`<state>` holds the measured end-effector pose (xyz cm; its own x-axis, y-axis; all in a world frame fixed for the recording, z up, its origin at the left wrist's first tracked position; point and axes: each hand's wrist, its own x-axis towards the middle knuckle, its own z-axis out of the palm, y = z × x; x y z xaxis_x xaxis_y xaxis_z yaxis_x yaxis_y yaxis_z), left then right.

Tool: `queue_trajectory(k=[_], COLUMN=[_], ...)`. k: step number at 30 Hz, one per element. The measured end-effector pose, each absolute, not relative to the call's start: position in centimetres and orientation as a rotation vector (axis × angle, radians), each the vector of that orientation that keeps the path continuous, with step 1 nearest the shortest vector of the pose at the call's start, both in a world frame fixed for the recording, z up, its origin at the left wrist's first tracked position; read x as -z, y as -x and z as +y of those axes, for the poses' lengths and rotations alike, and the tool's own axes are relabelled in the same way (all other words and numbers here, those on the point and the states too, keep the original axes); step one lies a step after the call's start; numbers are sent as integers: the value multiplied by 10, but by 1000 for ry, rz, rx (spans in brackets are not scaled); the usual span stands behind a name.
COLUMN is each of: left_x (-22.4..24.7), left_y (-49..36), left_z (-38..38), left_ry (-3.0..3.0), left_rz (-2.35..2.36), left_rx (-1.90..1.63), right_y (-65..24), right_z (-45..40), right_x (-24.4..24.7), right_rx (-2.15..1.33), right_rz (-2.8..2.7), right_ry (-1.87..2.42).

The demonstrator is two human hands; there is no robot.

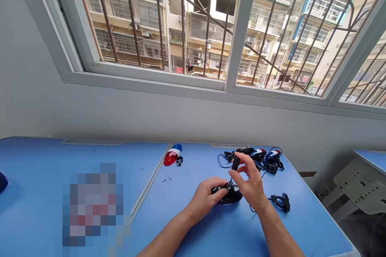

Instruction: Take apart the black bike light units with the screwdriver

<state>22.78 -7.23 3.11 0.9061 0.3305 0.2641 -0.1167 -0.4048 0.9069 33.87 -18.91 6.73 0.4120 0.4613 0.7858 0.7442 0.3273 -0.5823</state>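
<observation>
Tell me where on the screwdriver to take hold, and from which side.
By its black handle, probably best pinched from the right, as the right hand has it. The handle is the thick upper end; the thin shaft slants down to the black device that the left hand holds, so a grip from the left looks more crowded.

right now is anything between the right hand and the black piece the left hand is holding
Only the screwdriver, gripped by the right hand and pointing down at the black piece; nothing else visible stands between them.
</observation>
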Motion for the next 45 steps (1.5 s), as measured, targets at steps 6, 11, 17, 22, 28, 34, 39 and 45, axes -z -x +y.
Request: queue_trajectory(k=[6,11,17,22,28,34,39,45], left_x=[-32,-33,-31,-34,-34,-33,-31,-33], left_y=[-227,-227,-228,-226,-227,-227,-227,-227], left_z=[-73,-73,-72,-74,-74,-73,-72,-73], left_ry=[-1934,-1944,-1959,-1948,-1955,-1965,-1973,-1974], left_rz=[158,154,148,162,163,160,145,159], left_rx=[-491,-501,-508,-501,-494,-496,-504,-502], right_y=[-340,-338,-337,-338,-341,-339,-337,-339], right_z=[-189,-191,-190,-190,-191,-191,-191,-189], right_x=[-69,-68,-69,-70,-68,-68,-70,-69], right_rx=[308,251,246,305,336,272,250,295], right_rz=[-1162,-1189,-1197,-1144,-1165,-1167,-1187,-1178], right_ry=[1320,1314,1338,1372,1373,1362,1357,1348])
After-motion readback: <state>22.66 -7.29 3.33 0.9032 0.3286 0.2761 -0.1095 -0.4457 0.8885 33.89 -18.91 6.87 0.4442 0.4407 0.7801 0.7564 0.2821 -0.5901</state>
